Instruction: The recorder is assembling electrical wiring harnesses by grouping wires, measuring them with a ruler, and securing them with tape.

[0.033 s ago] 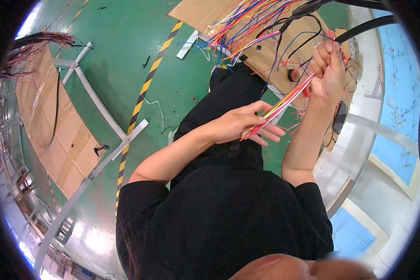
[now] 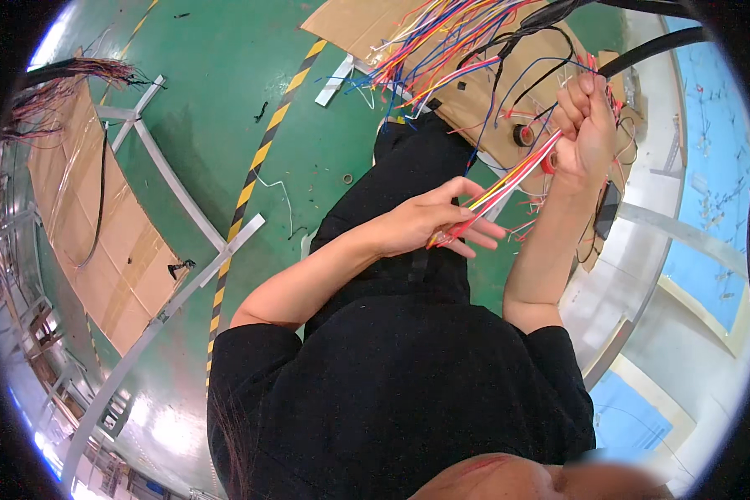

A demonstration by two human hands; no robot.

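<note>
My right hand (image 2: 587, 125) is closed in a fist around a bundle of thin wires (image 2: 512, 182) in red, white, yellow and pink. From the fist the bundle slants down to the left, fairly straight. Its loose ends reach my left hand (image 2: 429, 221), lying across the fingers. That hand is open, with the thumb raised and the fingers stretched out and apart. A thick black cable (image 2: 654, 50) runs in behind the right fist. Just what the right fingers enclose is partly hidden.
More loose coloured wires (image 2: 425, 58) fan over a cardboard sheet (image 2: 342, 18) ahead, beside a roll of black tape (image 2: 522, 135). At right, a blue board (image 2: 708, 183) carries small fittings. On the left, another cardboard sheet (image 2: 100, 225) rests on a metal frame (image 2: 175, 167).
The fingers of my left hand have shifted slightly inward to the left, and the wire ends moved a little with them. My right fist stays in place.
</note>
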